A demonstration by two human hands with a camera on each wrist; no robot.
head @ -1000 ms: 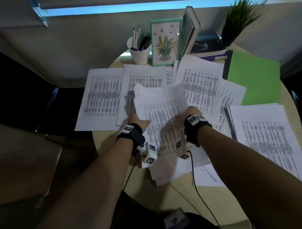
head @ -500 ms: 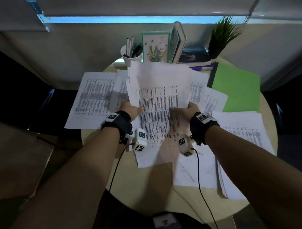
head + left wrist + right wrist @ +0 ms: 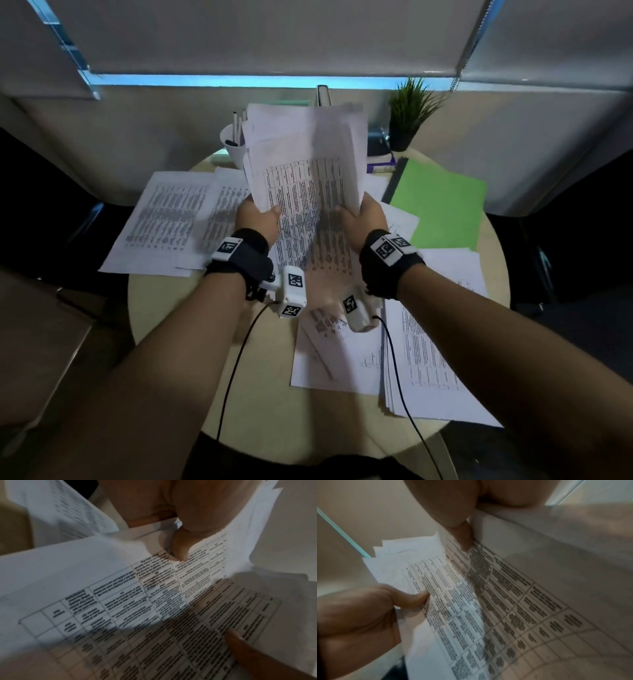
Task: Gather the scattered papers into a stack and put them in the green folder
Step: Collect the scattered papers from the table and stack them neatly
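The left hand (image 3: 180,507) fills the top of the left wrist view, its thumb (image 3: 180,549) pressed down onto a printed sheet (image 3: 145,601) covered in a ruled table of blurred text. The sheet curves upward to the right of the thumb, with further white sheets (image 3: 283,534) fanned behind that raised edge. Below and right of the thumb, a fingertip of the right hand (image 3: 240,646) rests on the same table. Left of the thumb, another printed page (image 3: 68,509) lies lower down, out of focus.
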